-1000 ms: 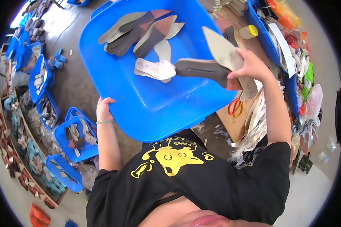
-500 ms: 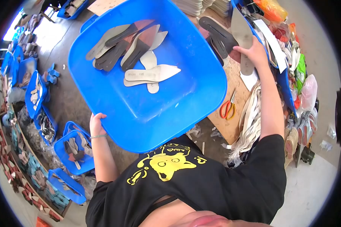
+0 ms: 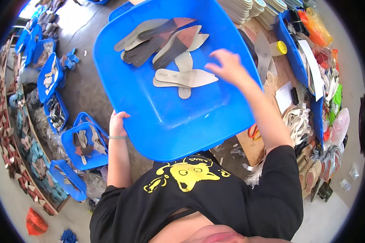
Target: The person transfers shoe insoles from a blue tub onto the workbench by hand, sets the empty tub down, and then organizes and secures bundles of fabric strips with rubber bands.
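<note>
My left hand grips the near-left rim of a large blue plastic tub, which tilts towards me. Inside lie several shoe insoles: a cluster of grey and dark pieces with reddish heel or toe parts, and a pale pointed insole crossed over another light one. Above the tub's right side hovers my right hand, a little blurred, its fingers apart and nothing in them. The pale insole's tip is the thing closest to it. On the board right of the tub, more grey insoles are partly hidden behind the rim.
Red-handled scissors lie on the wooden board, partly behind my forearm. A yellow-lidded container, white strips and stacked insoles sit to the right. Smaller blue bins with pieces stand on the left floor.
My right hand has left the insoles on the board and moved left over the tub, empty. My left hand stays on the rim. The camera view has shifted.
</note>
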The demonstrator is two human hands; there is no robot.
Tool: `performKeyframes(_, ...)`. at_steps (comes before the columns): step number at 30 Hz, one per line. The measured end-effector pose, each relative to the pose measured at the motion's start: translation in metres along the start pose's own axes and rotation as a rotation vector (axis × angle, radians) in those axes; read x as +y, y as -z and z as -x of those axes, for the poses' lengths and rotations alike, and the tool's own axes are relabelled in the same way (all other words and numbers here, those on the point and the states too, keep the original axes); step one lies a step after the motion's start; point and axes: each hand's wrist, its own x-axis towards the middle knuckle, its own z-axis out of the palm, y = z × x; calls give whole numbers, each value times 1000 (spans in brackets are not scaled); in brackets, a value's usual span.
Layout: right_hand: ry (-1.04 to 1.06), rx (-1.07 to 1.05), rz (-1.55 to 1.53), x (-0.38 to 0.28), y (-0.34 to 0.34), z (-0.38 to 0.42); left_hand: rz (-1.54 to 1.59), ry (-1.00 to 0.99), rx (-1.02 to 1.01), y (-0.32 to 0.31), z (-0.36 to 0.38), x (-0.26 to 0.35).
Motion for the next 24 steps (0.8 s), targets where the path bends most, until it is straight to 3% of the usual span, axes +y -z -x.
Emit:
performKeyframes(2,-154,-304,106,-22,-50,-10,27,-1,-5,-3,2,-1)
performKeyframes(4,-253,-321,22,-16,-107,-26,61,-1,3,-8,7,2)
performKeyframes(7,-546,-450,-78,-29,-108,-50,56,-16,17,-9,7,2)
performKeyframes(10,-536,-711,-185,-10,-126,-67,54,-4,29,-8,6,0)
performKeyframes(13,-474,-772,-416,0,-141,-63,60,-13,14,-8,5,-1)
performKeyframes(16,-750,-891,-895,-4,-133,-59,73,-14,10,-8,6,-1)
performKeyframes(19,-725,-848,-1217,-4,-140,-52,45,-41,-13,-3,2,-7)
performKeyframes(21,-603,-686,-1186,-17,-138,-37,57,-66,-9,-6,1,-8)
performKeyframes(24,-597,-787,-1499,-27,-136,-32,51,-70,4,-3,-2,-13)
